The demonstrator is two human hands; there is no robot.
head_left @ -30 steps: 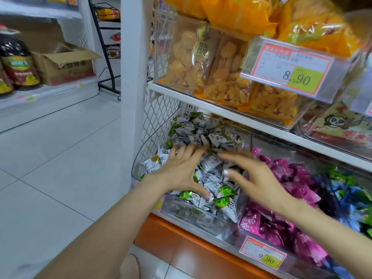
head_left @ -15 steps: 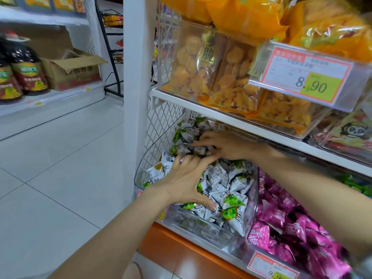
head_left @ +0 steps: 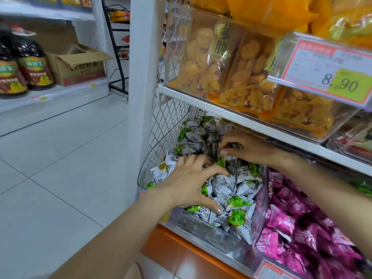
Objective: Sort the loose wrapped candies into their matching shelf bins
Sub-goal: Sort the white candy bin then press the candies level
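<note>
A clear plastic bin on the lower shelf is heaped with green-and-white wrapped candies. My left hand lies on the front of the heap with its fingers spread, pressing on the wrappers. My right hand reaches under the upper shelf to the back of the same bin, where its curled fingers and thumb pinch a dark-printed candy. The neighbouring bin to the right holds pink wrapped candies.
A white shelf board hangs low over the bin, carrying bags of yellow snacks and a price tag. A white pillar and wire mesh close the left side. Across the tiled aisle stand dark bottles and a cardboard box.
My right hand has moved from above the front of the heap to the back of the bin and curled onto a candy. My left hand has stayed pressed on the pile.
</note>
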